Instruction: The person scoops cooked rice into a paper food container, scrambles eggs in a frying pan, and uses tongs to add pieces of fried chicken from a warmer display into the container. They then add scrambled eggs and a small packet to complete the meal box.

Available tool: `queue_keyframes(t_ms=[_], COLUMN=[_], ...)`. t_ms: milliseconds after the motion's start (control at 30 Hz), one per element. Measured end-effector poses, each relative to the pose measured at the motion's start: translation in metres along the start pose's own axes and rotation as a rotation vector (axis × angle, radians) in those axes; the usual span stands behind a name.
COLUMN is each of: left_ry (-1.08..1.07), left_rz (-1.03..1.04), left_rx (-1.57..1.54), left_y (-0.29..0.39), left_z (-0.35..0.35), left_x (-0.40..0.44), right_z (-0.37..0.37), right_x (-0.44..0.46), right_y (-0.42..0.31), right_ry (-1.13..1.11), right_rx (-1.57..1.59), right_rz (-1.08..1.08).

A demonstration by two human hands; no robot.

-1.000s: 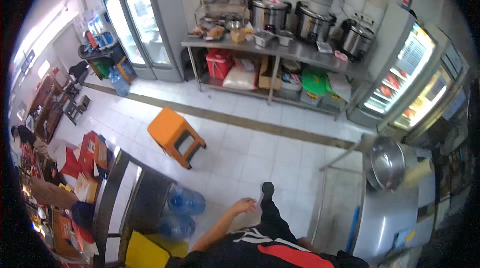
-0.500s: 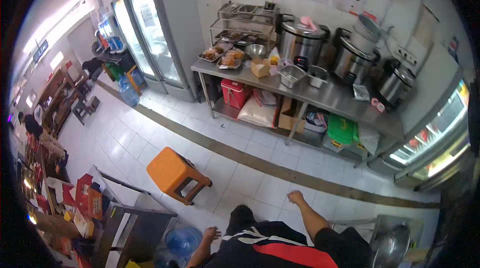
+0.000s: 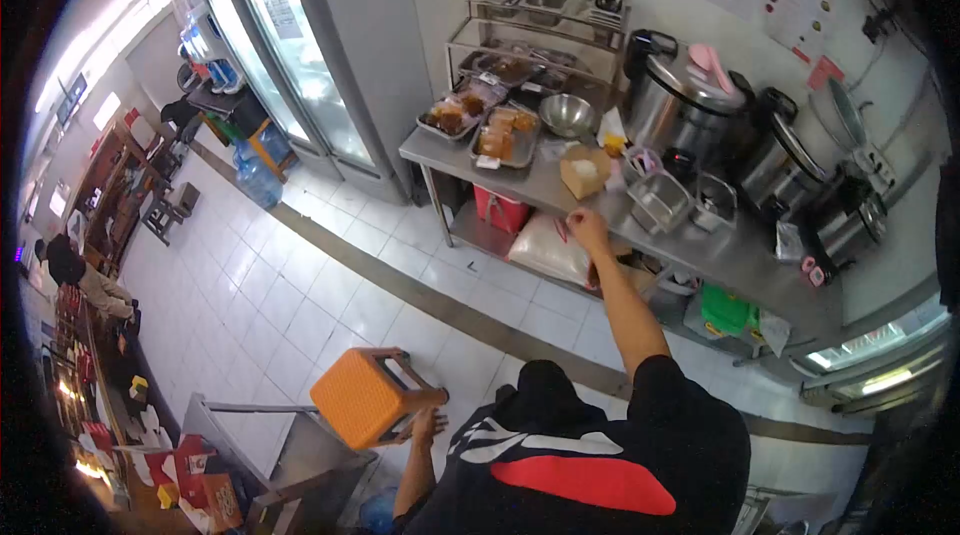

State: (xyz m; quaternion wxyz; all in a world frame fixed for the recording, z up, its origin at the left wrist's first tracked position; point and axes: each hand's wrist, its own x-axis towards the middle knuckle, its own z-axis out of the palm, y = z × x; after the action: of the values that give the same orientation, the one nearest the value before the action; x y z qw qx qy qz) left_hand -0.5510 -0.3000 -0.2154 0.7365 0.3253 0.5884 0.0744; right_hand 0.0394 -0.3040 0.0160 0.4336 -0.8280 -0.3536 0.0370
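Observation:
My right hand (image 3: 588, 231) is stretched out at the front edge of the steel worktable (image 3: 640, 235), with its fingers loosely bent and nothing visible in them. Just beyond it on the table sits an open brown paper food box (image 3: 583, 175) with pale contents. Below the hand, a white sack (image 3: 545, 253) rests on the lower shelf. Down at my left side, my left hand (image 3: 428, 423) is open, close beside the legs of an orange plastic stool (image 3: 360, 398); whether it touches the stool I cannot tell.
On the worktable are trays of packed food (image 3: 505, 135), a metal bowl (image 3: 568, 115), steel containers (image 3: 660, 200) and large cookers (image 3: 685, 100). A glass-door fridge (image 3: 300, 45) stands left of it. A metal-framed table (image 3: 290, 435) is near my left. Someone (image 3: 85, 275) sits far left.
I have moved nearer to the worktable. My right arm has reached forward from above the floor to the table's edge. My left hand is now beside the stool.

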Motion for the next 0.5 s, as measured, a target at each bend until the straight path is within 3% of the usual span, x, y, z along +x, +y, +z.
queue_keyframes(t_ms=[33, 100, 133, 167, 200, 267, 333, 367, 400, 433, 467, 500], left_ry=[-0.028, 0.015, -0.062, -0.116, -0.157, -0.111, -0.186, -0.367, -0.572, -0.846, -0.522, -0.500], left_rz=[0.069, 0.559, 0.476, 0.399, 0.345, 0.266, 0.277, 0.441, 0.137, 0.553, 0.200, 0.124], left_rx=[-0.011, 1.289, 0.805, 0.304, -0.218, -0.222, -0.129, -0.154, -0.332, -0.161, -0.358, -0.227], left_y=[0.037, 0.130, 0.145, 0.159, 0.179, 0.250, 0.283, 0.276, 0.301, 0.281, 0.323, 0.372], left_z=[0.009, 0.038, 0.043, 0.050, 0.060, 0.108, 0.141, 0.149, 0.166, 0.192, 0.224, 0.244], left_x=[0.013, 0.015, 0.030, 0.050, 0.070, 0.053, 0.097, 0.148, 0.179, 0.250, 0.203, 0.163], right_z=[0.005, 0.020, 0.023, 0.048, 0.043, 0.051, 0.055, 0.052, 0.050, 0.045, 0.043, 0.041], right_x=[0.037, 0.083, 0.105, 0.145, 0.145, 0.162, 0.187, 0.202, 0.215, 0.221, 0.226, 0.229], right_y=[0.001, 0.008, 0.011, 0.075, 0.046, 0.052, 0.065, 0.059, 0.044, 0.021, -0.009, -0.043], right_ry=[0.112, 0.229, 0.238, 0.179, 0.126, -0.156, -0.251, -0.275, -0.307, -0.349, -0.400, -0.453], right_rx=[-0.163, -0.358, -0.390, -0.408, -0.407, -0.703, -0.725, -0.698, -0.660, -0.622, -0.579, -0.528], right_rz=[-0.066, -0.133, -0.146, -0.352, -0.233, -0.053, -0.102, -0.139, -0.163, -0.172, -0.185, -0.192])
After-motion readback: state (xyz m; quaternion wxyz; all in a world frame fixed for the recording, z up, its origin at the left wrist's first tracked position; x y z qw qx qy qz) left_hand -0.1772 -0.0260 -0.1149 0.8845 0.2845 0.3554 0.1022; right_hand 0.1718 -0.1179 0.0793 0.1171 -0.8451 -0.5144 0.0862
